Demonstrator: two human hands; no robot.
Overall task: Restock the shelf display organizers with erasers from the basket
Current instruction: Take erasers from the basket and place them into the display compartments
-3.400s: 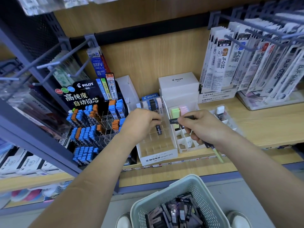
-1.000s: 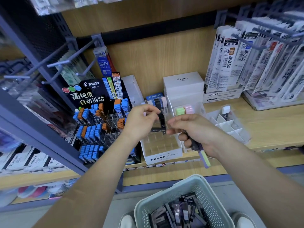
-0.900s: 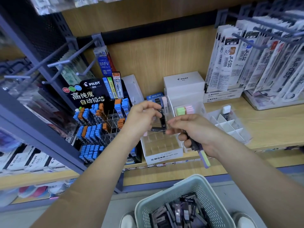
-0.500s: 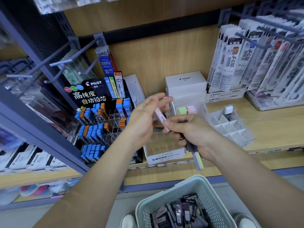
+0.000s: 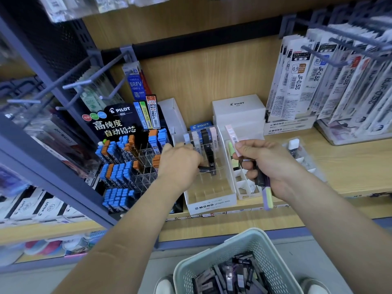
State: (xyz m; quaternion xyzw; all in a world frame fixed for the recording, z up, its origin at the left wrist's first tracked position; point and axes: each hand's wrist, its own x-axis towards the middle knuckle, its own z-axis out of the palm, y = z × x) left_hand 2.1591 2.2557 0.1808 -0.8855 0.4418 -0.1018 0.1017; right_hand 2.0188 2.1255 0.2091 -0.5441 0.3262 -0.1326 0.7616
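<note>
My left hand (image 5: 180,164) reaches into the white MONO organizer (image 5: 214,203) and pinches a black eraser stick (image 5: 204,169) that lies sideways over its clear dividers. Several black, white and pink sticks (image 5: 206,141) stand in the organizer's back rows. My right hand (image 5: 267,164) hovers just to the right and pinches a pink eraser stick (image 5: 232,135) upright between thumb and forefinger. The same hand grips a bundle of sticks, with a green and purple one (image 5: 267,197) poking out below. The pale green basket (image 5: 214,254) at my feet holds several dark eraser sticks (image 5: 231,279).
A second white divided organizer (image 5: 244,188) sits under my right hand, and a clear one (image 5: 305,164) with a white eraser (image 5: 293,145) stands further right. A Pilot lead display (image 5: 123,158) stands left. Refill packs (image 5: 331,81) hang on hooks at the right. White Pilot boxes (image 5: 238,109) sit behind.
My hands have parted. The left hand has dropped into the MONO organizer with a black stick, and the right hand now holds the pink stick up.
</note>
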